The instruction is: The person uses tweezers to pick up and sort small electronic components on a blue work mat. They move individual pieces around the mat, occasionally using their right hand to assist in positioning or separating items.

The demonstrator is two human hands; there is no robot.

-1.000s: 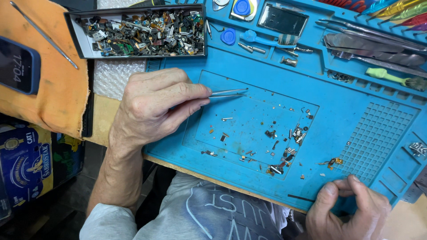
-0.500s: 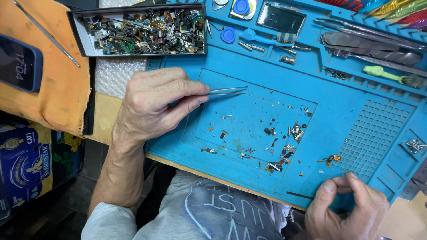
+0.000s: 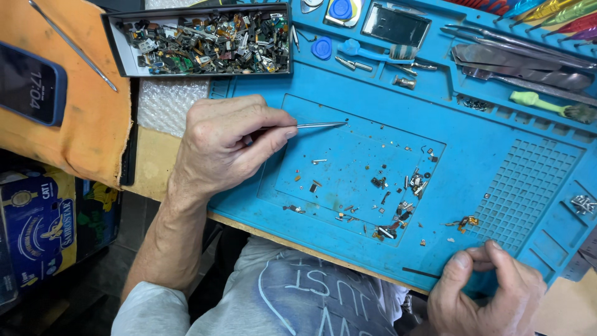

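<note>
The left hand [image 3: 227,146] pinched a pair of slim metal tweezers [image 3: 320,125] between thumb and fingers, tips pointing toward 3 o'clock over the recessed square of the blue work mat [image 3: 497,168]. The tweezer tips hung just above the mat's bare upper part, gripping nothing that could be made out. Toward 5 o'clock from the tips lay a scatter of tiny metal parts [image 3: 398,205], loose on the mat and well apart from the tweezers. The right hand [image 3: 485,292] sat at the mat's near edge, at 5 o'clock in the view, fingers curled against the thumb; whether it pinched something small I could not tell. At 11 o'clock from the left hand stood a black tray of mixed scrap components [image 3: 199,40], with bubble wrap [image 3: 165,102] just below it. A phone [image 3: 31,84] lay on an orange cloth [image 3: 87,137] at 9 o'clock. Brushes and spare tools [image 3: 528,62] filled the mat's far slots at 1 o'clock.
</note>
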